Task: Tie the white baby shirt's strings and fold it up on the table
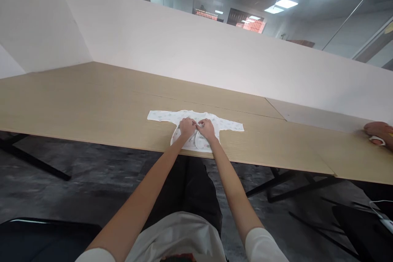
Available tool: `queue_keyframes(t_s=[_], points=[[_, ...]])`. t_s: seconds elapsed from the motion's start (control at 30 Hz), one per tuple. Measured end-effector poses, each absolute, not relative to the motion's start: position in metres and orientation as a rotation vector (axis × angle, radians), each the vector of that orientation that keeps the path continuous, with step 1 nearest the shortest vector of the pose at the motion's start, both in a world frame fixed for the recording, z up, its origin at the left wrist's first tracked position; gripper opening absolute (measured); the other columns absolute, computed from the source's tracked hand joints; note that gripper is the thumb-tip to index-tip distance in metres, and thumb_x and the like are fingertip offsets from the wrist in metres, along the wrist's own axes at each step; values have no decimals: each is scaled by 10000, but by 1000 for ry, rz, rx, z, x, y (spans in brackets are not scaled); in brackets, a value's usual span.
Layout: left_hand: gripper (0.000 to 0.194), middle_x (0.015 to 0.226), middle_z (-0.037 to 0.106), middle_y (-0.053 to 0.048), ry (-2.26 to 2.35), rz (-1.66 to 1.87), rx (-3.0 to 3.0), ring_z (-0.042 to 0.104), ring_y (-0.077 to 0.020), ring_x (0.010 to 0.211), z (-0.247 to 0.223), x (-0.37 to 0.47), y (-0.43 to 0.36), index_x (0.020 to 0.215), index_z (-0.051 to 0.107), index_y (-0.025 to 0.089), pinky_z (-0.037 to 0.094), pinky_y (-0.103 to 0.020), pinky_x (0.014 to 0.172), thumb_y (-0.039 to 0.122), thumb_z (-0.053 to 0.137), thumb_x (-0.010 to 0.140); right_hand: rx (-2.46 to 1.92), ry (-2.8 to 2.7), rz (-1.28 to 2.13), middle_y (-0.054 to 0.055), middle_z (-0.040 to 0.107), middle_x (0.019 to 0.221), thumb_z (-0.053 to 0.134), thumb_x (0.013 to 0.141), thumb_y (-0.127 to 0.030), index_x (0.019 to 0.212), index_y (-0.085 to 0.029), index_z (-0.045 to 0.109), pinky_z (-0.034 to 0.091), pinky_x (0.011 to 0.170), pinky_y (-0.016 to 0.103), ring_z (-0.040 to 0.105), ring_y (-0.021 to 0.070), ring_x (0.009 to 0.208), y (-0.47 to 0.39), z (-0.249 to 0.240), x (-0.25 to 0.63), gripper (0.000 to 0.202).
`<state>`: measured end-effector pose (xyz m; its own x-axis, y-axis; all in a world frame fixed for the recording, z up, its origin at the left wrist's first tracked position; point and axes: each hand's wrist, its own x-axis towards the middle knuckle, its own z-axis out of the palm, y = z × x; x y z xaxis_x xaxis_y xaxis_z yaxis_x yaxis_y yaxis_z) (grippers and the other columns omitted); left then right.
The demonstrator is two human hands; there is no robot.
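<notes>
Nearest on my feed, the left hand (pixel 188 126) and right hand (pixel 206 128) come together over the middle of the small patterned shirt (pixel 201 141), each grip pinching the cloth at its front — exactly which edge or fastening, I cannot tell from here. To do this well, I'd keep both pinches light, hold the front panels level and leave the body flat — no tugging towards the sleeves. The shirt lies near the front edge of the bench (pixel 107 102), sleeves spread sideways. I make out no container. Beyond stands the white wall (pixel 184 49), glass above it
</notes>
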<state>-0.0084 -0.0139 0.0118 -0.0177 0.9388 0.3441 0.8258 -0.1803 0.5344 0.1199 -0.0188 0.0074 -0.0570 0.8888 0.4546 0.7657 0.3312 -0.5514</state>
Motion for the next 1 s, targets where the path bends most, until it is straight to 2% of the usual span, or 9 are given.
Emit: queue_keyframes(t_s=[0.17, 0.27, 0.37, 0.6, 0.8, 1.0], points=[[294, 996, 727, -101, 1889, 988, 2070, 613, -262, 1017, 12, -9, -15, 803, 777, 212, 448, -384, 943, 85, 512, 802, -1599, -1834, 101, 81, 659, 842, 735, 717, -331, 695, -178, 663, 422, 856, 327, 575, 225, 914, -18, 6, 119, 171], [289, 980, 736, -79, 1847, 1000, 2108, 616, -248, 1011, 10, -9, -15, 815, 786, 240, 446, -364, 946, 97, 536, 796, -1598, -1799, 94, 73, 668, 811, 713, 731, -303, 669, -187, 665, 427, 834, 313, 583, 217, 898, -17, 4, 121, 140], [249, 1009, 735, -78, 1783, 985, 2161, 615, -259, 1022, 10, -9, -15, 870, 791, 250, 444, -375, 951, 150, 572, 804, -1602, -1785, 136, 65, 680, 790, 662, 746, -243, 658, -190, 673, 432, 813, 302, 596, 210, 872, -15, 3, 123, 104], [192, 1035, 732, -87, 1737, 943, 2225, 602, -286, 1069, 11, -7, -16, 918, 783, 248, 428, -386, 984, 337, 645, 819, -1586, -1684, 385, 35, 692, 703, 568, 767, -216, 649, -191, 697, 452, 738, 278, 630, 187, 741, -16, 5, 128, 177], [196, 959, 755, -40, 1608, 1007, 2188, 641, -241, 993, 10, -9, -16, 870, 772, 246, 422, -376, 1005, 192, 596, 803, -1541, -1569, 533, 24, 721, 751, 545, 733, -212, 705, -196, 715, 469, 734, 275, 652, 194, 768, -19, 10, 129, 173], [221, 917, 759, -43, 1563, 1083, 2086, 666, -215, 907, 12, -10, -17, 879, 763, 212, 470, -343, 923, 170, 561, 799, -1501, -1547, 595, 26, 716, 750, 525, 703, -189, 717, -171, 718, 456, 715, 262, 647, 187, 754, -22, 11, 129, 194]])
